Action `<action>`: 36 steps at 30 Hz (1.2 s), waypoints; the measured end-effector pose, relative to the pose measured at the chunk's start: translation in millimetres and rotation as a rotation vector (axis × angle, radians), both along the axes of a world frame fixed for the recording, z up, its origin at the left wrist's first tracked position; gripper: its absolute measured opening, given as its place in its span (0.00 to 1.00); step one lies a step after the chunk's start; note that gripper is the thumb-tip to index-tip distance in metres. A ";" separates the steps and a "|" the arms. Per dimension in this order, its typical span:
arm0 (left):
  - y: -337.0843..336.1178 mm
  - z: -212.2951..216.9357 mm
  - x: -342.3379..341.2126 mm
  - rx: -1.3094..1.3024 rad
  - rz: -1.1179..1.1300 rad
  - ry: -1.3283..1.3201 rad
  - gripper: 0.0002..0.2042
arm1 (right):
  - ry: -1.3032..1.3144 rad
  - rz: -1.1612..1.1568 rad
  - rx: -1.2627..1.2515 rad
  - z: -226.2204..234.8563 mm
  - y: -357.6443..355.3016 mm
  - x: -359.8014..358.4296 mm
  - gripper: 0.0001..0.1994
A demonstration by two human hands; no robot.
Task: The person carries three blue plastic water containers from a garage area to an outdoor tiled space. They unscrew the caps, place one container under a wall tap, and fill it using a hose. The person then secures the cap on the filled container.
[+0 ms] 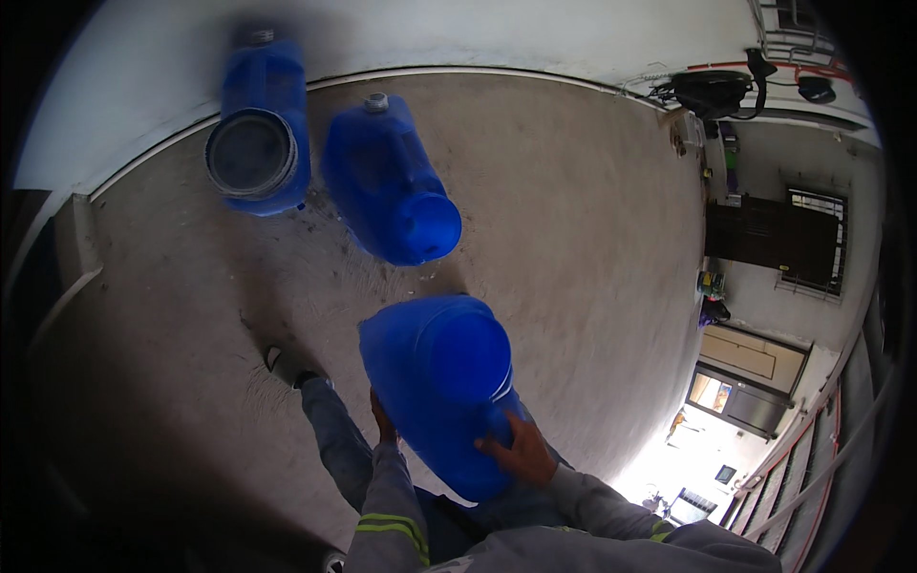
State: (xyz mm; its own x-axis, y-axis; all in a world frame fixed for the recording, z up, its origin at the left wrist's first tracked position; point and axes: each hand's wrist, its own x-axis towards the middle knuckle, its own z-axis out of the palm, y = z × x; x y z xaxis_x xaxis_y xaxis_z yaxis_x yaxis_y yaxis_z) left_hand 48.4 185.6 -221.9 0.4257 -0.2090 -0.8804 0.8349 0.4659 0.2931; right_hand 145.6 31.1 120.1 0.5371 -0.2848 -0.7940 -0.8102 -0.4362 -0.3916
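A big blue plastic container [435, 411] with a round blue lid [465, 357] is tilted in front of my legs, held between both hands. My left hand [384, 420] presses on its left side, the fingers partly hidden by the container. On the right side, my right hand [523, 451] grips it below the lid, thumb pointing left across the blue surface. Farther off on the floor, a second blue container [368, 158] lies with its blue lid [430, 226] toward me and a grey spout at the far end. Left of it, a third blue container [265, 81] has a dark round lid [251, 153].
A pale wall [458, 36] curves behind the containers above the concrete floor [573, 229]. Along the right stand a dark panel [772, 237] by a barred window, a doorway with bright light, and stair-like slats [793, 468]. A black bag [712, 93] is at the far right.
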 end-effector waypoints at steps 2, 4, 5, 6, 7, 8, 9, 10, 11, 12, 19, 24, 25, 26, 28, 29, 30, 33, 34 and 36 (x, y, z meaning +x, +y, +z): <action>3.3 -1.2 -2.3 -0.040 0.010 -0.023 0.32 | -0.075 -0.017 0.060 5.4 8.9 -2.0 0.24; 8.7 3.8 0.8 -0.053 0.044 -0.139 0.33 | -0.018 0.018 0.076 4.0 16.7 -4.3 0.25; 14.4 10.7 4.3 0.021 0.053 -0.095 0.34 | -0.041 0.050 0.110 0.1 20.9 -5.8 0.25; 22.6 21.4 7.8 0.094 0.061 -0.050 0.35 | -0.044 0.065 0.097 -6.2 25.3 -7.5 0.25; 31.5 35.1 12.0 0.219 0.074 0.097 0.36 | -0.076 0.090 0.098 -15.4 29.3 -8.6 0.26; 40.9 50.2 18.2 0.313 0.059 0.265 0.37 | -0.110 0.110 0.101 -25.5 34.1 -10.3 0.27; 55.1 69.6 22.5 0.401 0.062 0.137 0.34 | -0.139 0.148 0.083 -39.6 37.8 -8.9 0.26; 76.6 94.3 21.1 0.606 -0.143 -0.084 0.33 | -0.159 0.180 0.068 -55.1 41.5 -7.2 0.26; 102.4 125.1 13.3 0.771 -0.410 -0.279 0.33 | -0.164 0.211 0.028 -67.2 46.0 -7.3 0.26; 117.9 146.0 10.9 0.972 -0.643 -0.550 0.33 | -0.180 0.210 0.058 -79.0 49.4 -4.9 0.25; 131.3 184.2 -31.1 1.150 -0.833 -0.251 0.31 | -0.125 0.189 0.063 -156.4 82.6 18.9 0.23; 124.8 175.4 -21.0 1.197 -0.949 -0.104 0.27 | -0.120 0.084 0.088 -202.1 102.3 9.8 0.26; 125.8 177.2 -16.4 1.186 -0.953 -0.104 0.25 | -0.108 0.077 0.094 -210.1 104.4 8.8 0.26; 127.3 179.5 -11.6 1.178 -0.957 -0.105 0.24 | -0.098 0.070 0.101 -217.3 107.3 8.2 0.26; 128.7 183.8 -3.4 1.190 -0.981 -0.084 0.23 | -0.253 0.097 0.057 -230.1 114.0 8.3 0.18; 128.4 185.1 -0.4 1.188 -0.987 -0.098 0.23 | -0.328 0.108 0.032 -235.5 116.9 8.5 0.14; 128.2 185.7 1.9 1.193 -1.003 -0.075 0.22 | -0.356 0.121 0.013 -240.0 119.4 7.7 0.15; 125.8 185.8 4.7 1.185 -1.038 -0.058 0.22 | -0.324 0.104 0.025 -249.6 124.4 -0.9 0.17; 124.8 185.9 5.1 1.182 -1.053 -0.044 0.23 | -0.244 0.060 0.079 -251.6 125.1 -6.2 0.18; 123.0 186.9 7.5 1.152 -1.102 0.008 0.23 | -0.163 0.061 0.054 -254.0 126.7 -20.2 0.22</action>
